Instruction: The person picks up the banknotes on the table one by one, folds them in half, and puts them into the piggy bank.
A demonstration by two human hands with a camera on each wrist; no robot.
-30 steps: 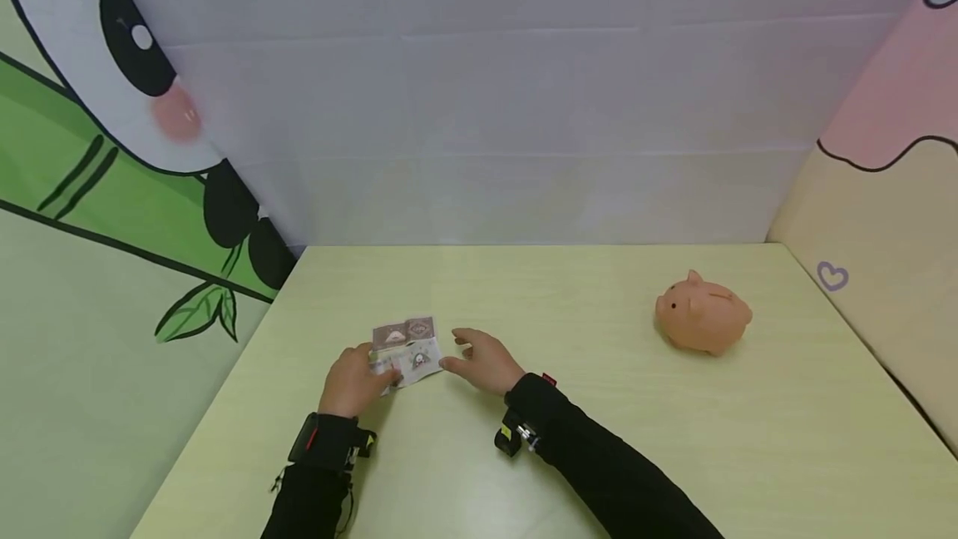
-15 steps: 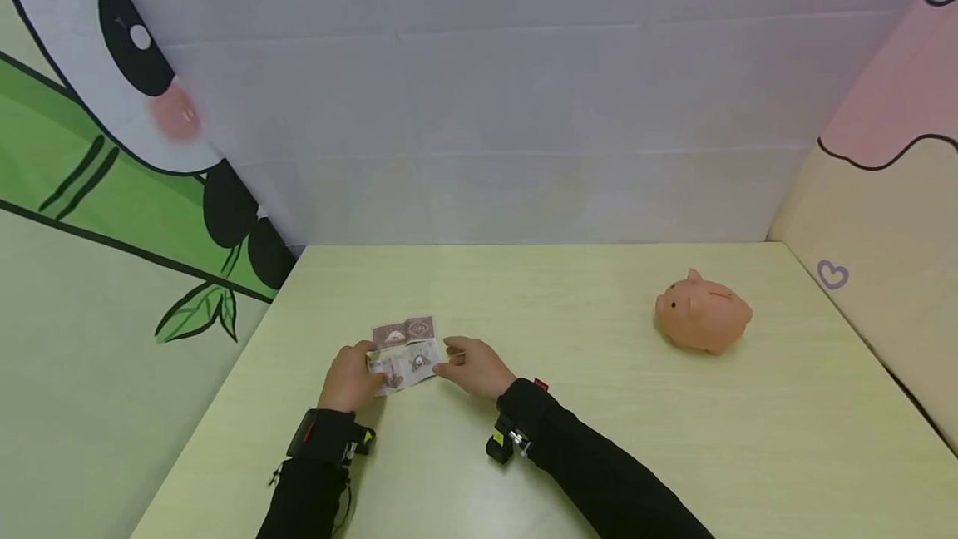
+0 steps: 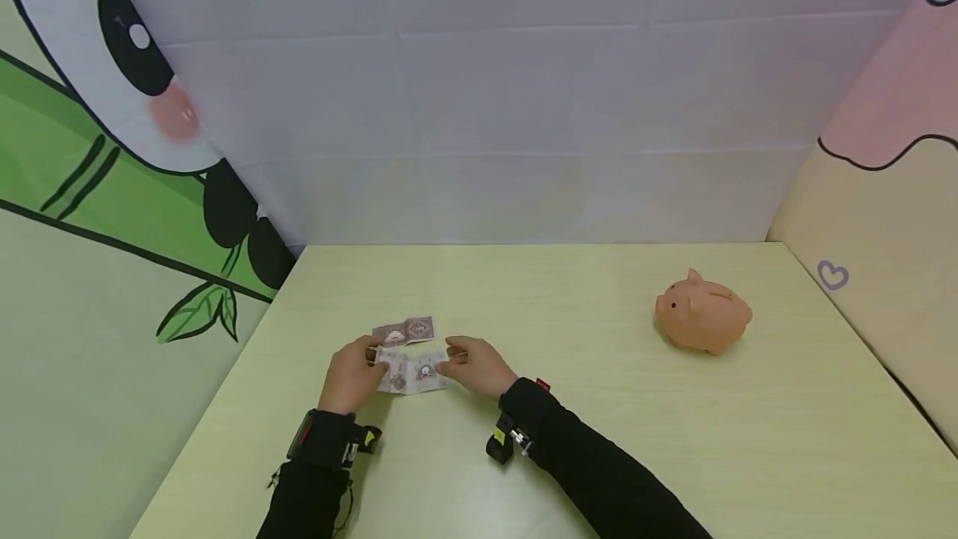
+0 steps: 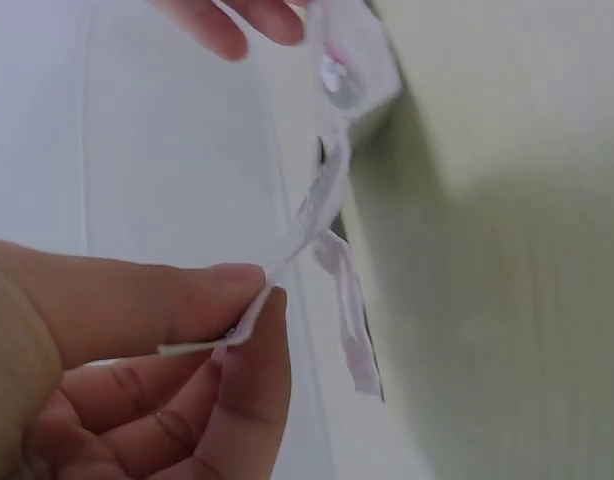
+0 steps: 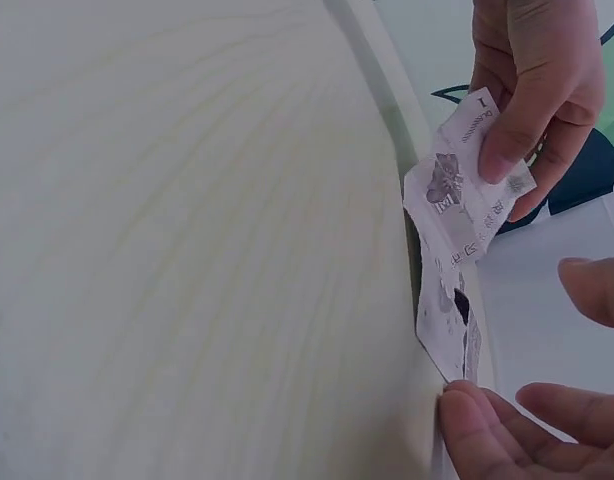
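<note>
A creased white slip of paper [image 3: 407, 373] printed with small pictures and lettering is stretched between my two hands over the table. My left hand [image 3: 350, 377] pinches its left end between thumb and forefinger, the other fingers curled below. At the opposite end, the fingertips of my right hand [image 3: 479, 368] pinch a corner, as the right wrist view shows. The slip bends and twists along its folds in the left wrist view [image 4: 327, 185]. Just beyond it lies a creased brown printed paper [image 3: 404, 330], partly overlapped by the left fingertips.
A pink piggy bank [image 3: 702, 314] with a slot on its back stands on the right of the pale wooden table [image 3: 599, 439]. A white cloth wall [image 3: 479, 106] rises behind the table, with cartoon-printed panels at both sides.
My right hand has moved left and taken hold of the white slip's right end. The slip has shifted toward me and right, drawing apart from the brown paper, which stays in place.
</note>
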